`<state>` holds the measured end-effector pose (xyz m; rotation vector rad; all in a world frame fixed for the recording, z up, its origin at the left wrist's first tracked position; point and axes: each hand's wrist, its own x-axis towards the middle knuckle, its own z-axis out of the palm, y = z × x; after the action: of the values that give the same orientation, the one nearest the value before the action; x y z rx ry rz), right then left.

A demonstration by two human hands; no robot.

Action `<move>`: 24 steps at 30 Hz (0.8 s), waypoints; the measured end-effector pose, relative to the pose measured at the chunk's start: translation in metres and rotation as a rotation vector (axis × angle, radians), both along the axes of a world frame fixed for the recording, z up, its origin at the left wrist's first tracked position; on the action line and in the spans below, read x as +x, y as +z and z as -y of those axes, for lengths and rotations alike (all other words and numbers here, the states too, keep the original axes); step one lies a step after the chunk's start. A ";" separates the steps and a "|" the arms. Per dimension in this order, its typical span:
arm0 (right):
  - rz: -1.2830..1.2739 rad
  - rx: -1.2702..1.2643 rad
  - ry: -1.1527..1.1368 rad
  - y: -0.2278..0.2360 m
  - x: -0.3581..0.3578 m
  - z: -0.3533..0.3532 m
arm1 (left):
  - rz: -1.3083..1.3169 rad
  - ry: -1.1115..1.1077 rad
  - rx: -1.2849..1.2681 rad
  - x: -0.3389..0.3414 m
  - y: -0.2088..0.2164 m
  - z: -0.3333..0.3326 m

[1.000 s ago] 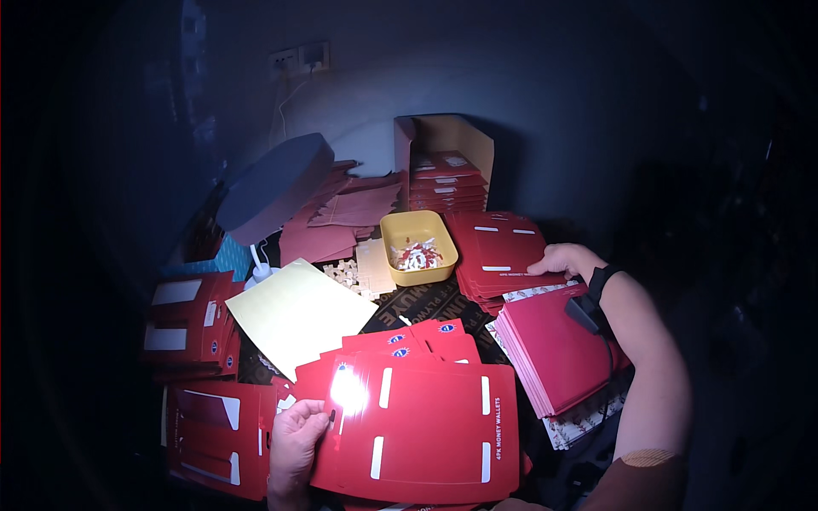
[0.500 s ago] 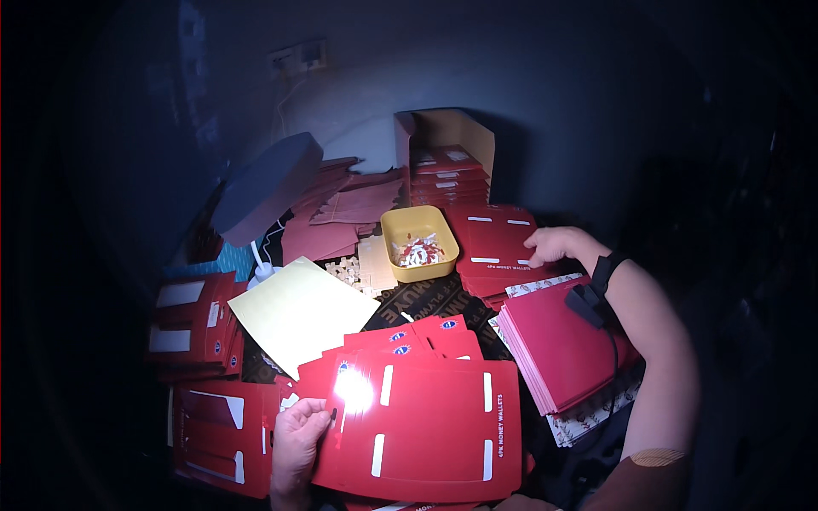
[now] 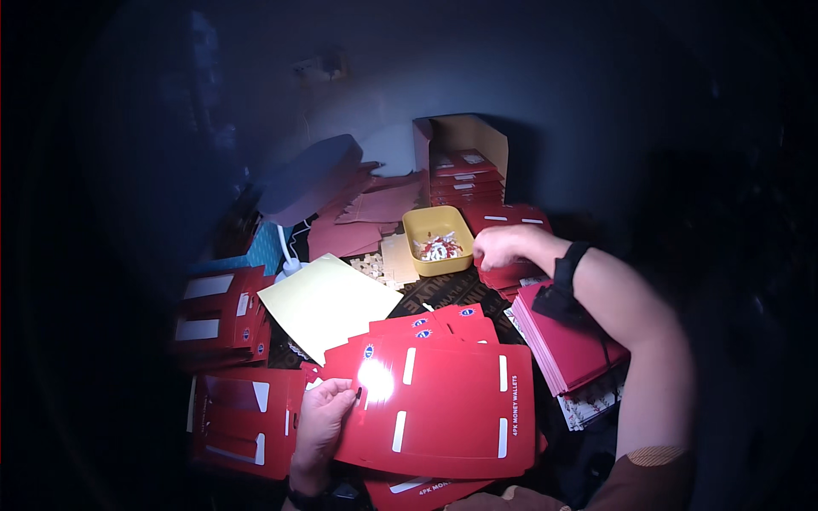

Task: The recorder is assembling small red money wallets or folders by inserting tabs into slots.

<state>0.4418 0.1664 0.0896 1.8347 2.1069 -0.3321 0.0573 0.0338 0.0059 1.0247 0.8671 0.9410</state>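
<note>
Head view: our left hand (image 3: 324, 416) pinches a card (image 3: 460, 404), likely light, bendy, best held by its edge; just left of our right hand (image 3: 503, 245), grip unclear, sits a tub (image 3: 445, 266).

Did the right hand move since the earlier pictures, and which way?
Yes. The right hand moved left, toward the yellow tub: earlier there was a wide gap, and now it's close beside the tub's right side.

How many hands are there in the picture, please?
2: the left hand holds the front red card; the right hand is beside the yellow box. I see no others.
</note>
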 end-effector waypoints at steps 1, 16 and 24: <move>0.013 -0.096 0.003 -0.004 -0.011 -0.007 | 0.013 0.014 -0.004 -0.001 0.000 0.002; -0.007 -0.155 0.046 -0.044 -0.034 -0.031 | -0.011 0.011 -0.010 -0.001 0.002 0.005; -0.366 0.326 -0.213 0.020 0.033 -0.015 | 0.008 -0.011 -0.035 -0.001 0.006 0.006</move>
<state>0.4747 0.1815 0.1096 2.3493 2.3158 -0.4233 0.0567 0.0281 0.0124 0.9939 0.8676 0.9167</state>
